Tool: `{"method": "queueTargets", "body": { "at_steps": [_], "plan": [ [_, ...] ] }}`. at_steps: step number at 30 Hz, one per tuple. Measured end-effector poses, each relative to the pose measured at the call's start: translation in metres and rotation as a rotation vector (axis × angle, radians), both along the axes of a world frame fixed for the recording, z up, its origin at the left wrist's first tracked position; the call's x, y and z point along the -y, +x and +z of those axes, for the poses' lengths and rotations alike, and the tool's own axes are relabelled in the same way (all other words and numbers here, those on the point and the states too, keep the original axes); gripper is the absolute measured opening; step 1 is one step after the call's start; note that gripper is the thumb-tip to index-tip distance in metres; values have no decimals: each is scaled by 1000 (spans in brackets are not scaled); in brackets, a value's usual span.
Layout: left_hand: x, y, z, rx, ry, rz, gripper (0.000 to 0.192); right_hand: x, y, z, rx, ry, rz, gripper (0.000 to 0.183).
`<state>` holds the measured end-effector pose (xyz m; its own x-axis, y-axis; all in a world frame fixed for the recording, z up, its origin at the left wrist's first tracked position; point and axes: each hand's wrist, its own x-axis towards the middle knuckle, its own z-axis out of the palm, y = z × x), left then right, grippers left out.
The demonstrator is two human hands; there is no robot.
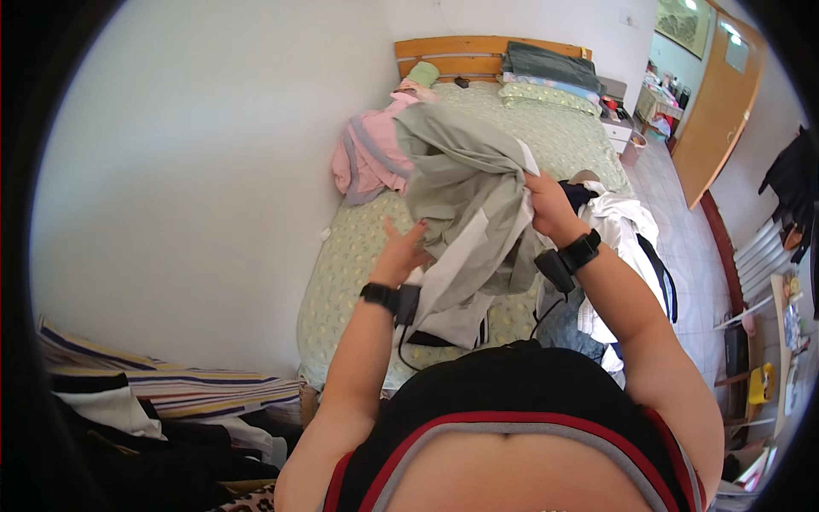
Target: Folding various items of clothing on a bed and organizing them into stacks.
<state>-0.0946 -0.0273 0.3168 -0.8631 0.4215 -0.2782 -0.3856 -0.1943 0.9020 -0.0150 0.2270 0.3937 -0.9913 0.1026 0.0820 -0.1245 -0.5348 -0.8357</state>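
A grey-green garment (467, 179) with white panels hangs bunched in the air over the bed. My right hand (555, 208) grips it at its right edge, by a white-trimmed part. At the garment's lower left is my left hand (403, 251), fingers spread and slightly blurred; whether a fingertip touches the cloth is unclear. Beneath, on the bed, lies a white and black piece of clothing (451, 329), partly covered by the hanging cloth. Each wrist wears a black strap with a small box and cable.
The bed (345, 269) has a yellow-green patterned sheet. Pink and grey bedding (371, 150) lies along the wall. White clothes (624, 224) are heaped at the bed's right edge. Folded dark blankets (547, 61) rest on a pillow by the wooden headboard (448, 48). Dark clothes (179, 448) pile at lower left.
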Motion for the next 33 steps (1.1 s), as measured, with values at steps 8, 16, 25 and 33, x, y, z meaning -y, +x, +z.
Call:
{"method": "queueTargets", "body": {
  "at_steps": [8,16,25,33],
  "plan": [
    [-54,-11,-7,-81,280,-234,46,-38,40,-92,97,56,126,41],
    [-15,9,69,-575,308,-322,37,-74,95,-126,411,904,245,67],
    [0,28,103,-844,41,-291,35,-21,51,-60,-234,1073,-472,53],
    [45,-18,162,-1278,-365,-50,43,-57,26,89,-617,1381,-444,46]
  ]
}}
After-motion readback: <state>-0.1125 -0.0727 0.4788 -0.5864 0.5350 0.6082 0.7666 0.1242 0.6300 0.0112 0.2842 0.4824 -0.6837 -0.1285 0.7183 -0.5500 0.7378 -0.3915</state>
